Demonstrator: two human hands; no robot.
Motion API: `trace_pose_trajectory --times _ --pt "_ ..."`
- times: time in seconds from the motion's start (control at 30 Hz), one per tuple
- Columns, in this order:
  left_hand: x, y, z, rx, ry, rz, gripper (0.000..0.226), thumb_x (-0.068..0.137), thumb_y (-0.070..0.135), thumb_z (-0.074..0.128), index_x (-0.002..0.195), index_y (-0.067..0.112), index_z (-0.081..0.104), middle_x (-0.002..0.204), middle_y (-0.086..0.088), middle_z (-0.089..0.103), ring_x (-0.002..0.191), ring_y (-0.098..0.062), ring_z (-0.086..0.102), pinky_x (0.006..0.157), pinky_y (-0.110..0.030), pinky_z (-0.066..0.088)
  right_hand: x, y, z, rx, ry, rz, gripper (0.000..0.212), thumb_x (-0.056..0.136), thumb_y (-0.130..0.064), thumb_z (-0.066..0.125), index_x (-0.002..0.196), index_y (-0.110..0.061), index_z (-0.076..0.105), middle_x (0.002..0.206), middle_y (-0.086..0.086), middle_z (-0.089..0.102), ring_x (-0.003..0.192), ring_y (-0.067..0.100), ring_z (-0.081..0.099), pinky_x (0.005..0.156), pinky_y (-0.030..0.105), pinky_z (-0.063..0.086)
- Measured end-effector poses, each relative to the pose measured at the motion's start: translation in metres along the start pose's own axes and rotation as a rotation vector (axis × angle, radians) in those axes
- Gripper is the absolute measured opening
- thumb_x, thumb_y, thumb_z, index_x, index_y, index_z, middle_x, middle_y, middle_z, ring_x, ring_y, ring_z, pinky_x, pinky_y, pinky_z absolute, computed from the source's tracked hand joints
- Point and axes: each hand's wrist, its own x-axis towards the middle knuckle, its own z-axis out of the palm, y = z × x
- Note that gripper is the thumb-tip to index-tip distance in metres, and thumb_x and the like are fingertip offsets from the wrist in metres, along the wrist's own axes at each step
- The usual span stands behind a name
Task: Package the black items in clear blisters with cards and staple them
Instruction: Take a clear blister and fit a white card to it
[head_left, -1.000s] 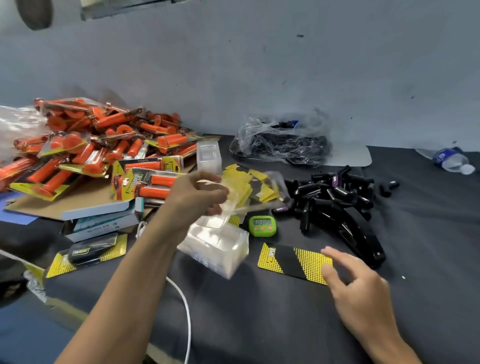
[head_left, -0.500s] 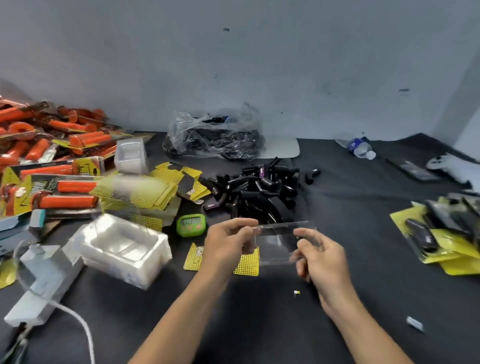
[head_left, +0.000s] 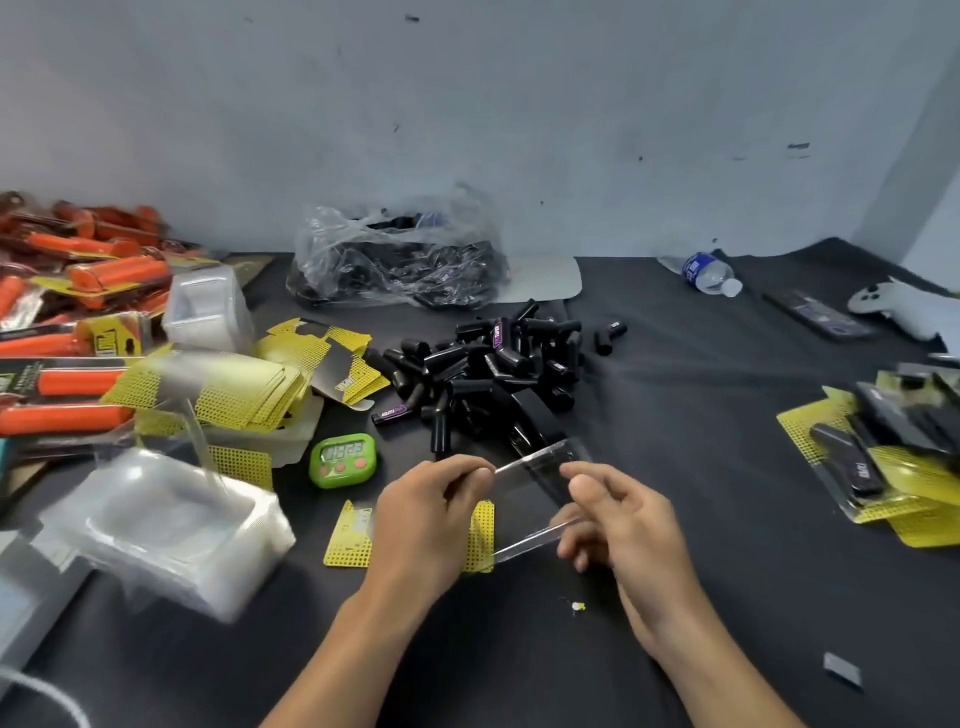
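Note:
Both hands hold one clear blister (head_left: 530, 499) above the dark table: my left hand (head_left: 426, 519) pinches its left end, my right hand (head_left: 623, 525) grips its right end. Under my left hand lies a yellow-and-black card (head_left: 353, 535), flat and partly hidden. A heap of black items (head_left: 488, 369) sits just beyond the hands, with the black stapler (head_left: 524, 415) at its near edge. A stack of clear blisters (head_left: 166, 525) lies at the left, and loose yellow cards (head_left: 244, 389) are piled behind it.
Orange packaged tools (head_left: 78, 322) cover the far left. A green timer (head_left: 343, 460) stands near the card. A plastic bag of black parts (head_left: 400, 260) rests by the wall, a water bottle (head_left: 709, 273) at the back right, finished yellow packs (head_left: 883, 457) at the right edge.
My left hand carried a blister from the stack to the middle and my right hand took its other end. The blister now tilts, its right end raised. The view swung right.

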Motion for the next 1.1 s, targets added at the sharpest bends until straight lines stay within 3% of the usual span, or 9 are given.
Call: trace_pose_trajectory --times 0.13,0.27,0.37,0.47,0.53,0.63,0.7,0.87,1.1 --pt "0.000 0.001 -0.005 -0.092 0.025 -0.024 0.031 0.097 0.024 0.070 0.077 0.048 0.072 0.075 0.023 0.072 0.071 0.003 0.067 0.064 -0.022 0.051 -0.002 -0.003 0.007 0.027 0.042 -0.039 0.014 0.097 -0.018 0.068 0.105 -0.009 0.075 0.079 0.023 0.072 0.056 0.024 0.068 0.047 0.026 0.052" --pt "0.001 0.004 -0.015 -0.296 -0.038 -0.123 0.018 0.091 0.037 0.071 0.077 0.033 0.080 0.056 0.002 0.067 0.047 -0.007 0.057 0.049 -0.018 0.043 0.009 -0.003 0.021 -0.091 0.118 -0.186 0.015 0.100 -0.018 0.066 0.093 -0.019 0.080 0.070 0.013 0.073 0.051 0.020 0.066 0.045 0.027 0.051" --pt "0.007 0.001 -0.026 -0.607 -0.161 -0.299 0.039 0.085 0.048 0.064 0.080 0.014 0.082 0.071 -0.010 0.072 0.061 -0.017 0.062 0.057 -0.023 0.049 0.022 -0.007 0.038 -0.191 -0.001 -0.258 0.020 0.100 -0.019 0.066 0.088 -0.027 0.080 0.068 0.010 0.073 0.046 0.019 0.062 0.042 0.026 0.046" --pt "0.011 -0.003 -0.032 -0.835 -0.388 -0.368 0.045 0.090 0.047 0.053 0.108 0.016 0.080 0.109 -0.014 0.076 0.094 -0.023 0.072 0.073 -0.031 0.058 0.032 -0.008 0.052 -0.267 -0.143 -0.257 0.019 0.100 -0.022 0.067 0.089 -0.029 0.079 0.064 0.011 0.071 0.044 0.019 0.062 0.042 0.026 0.045" --pt "0.012 -0.006 -0.033 -0.858 -0.456 -0.343 0.041 0.093 0.044 0.053 0.117 0.022 0.077 0.121 -0.010 0.074 0.111 -0.024 0.072 0.078 -0.038 0.060 0.037 -0.005 0.055 -0.294 -0.130 -0.257 0.018 0.099 -0.023 0.068 0.088 -0.031 0.079 0.060 0.012 0.070 0.045 0.023 0.063 0.043 0.027 0.047" --pt "0.014 -0.009 -0.030 -0.829 -0.364 -0.360 0.033 0.087 0.022 0.067 0.119 0.025 0.075 0.119 -0.010 0.076 0.110 -0.030 0.074 0.070 -0.045 0.064 0.040 0.002 0.056 -0.369 -0.080 -0.257 0.012 0.096 -0.025 0.073 0.090 -0.033 0.079 0.062 0.003 0.073 0.050 0.020 0.068 0.047 0.023 0.051" --pt "0.016 -0.012 -0.027 -0.787 -0.243 -0.367 0.038 0.081 0.013 0.072 0.116 0.026 0.077 0.110 -0.008 0.079 0.101 -0.029 0.077 0.062 -0.039 0.063 0.040 0.007 0.057 -0.354 -0.103 -0.222 0.009 0.095 -0.024 0.073 0.098 -0.031 0.077 0.070 0.001 0.075 0.054 0.019 0.071 0.051 0.024 0.055" --pt "0.020 -0.010 -0.022 -0.764 -0.002 -0.349 0.035 0.075 0.025 0.073 0.104 0.042 0.080 0.098 -0.003 0.081 0.088 -0.020 0.079 0.063 -0.030 0.061 0.036 0.010 0.059 -0.170 -0.177 -0.108 0.017 0.100 -0.006 0.063 0.099 -0.017 0.076 0.072 0.013 0.072 0.055 0.026 0.069 0.050 0.030 0.055" --pt "0.019 -0.009 -0.020 -0.808 -0.064 -0.393 0.035 0.100 0.016 0.057 0.131 0.026 0.069 0.109 -0.006 0.079 0.103 -0.022 0.076 0.073 -0.035 0.064 0.033 0.009 0.059 -0.147 -0.139 -0.142 0.024 0.101 -0.003 0.061 0.082 -0.009 0.075 0.064 0.014 0.069 0.049 0.026 0.064 0.045 0.029 0.051"
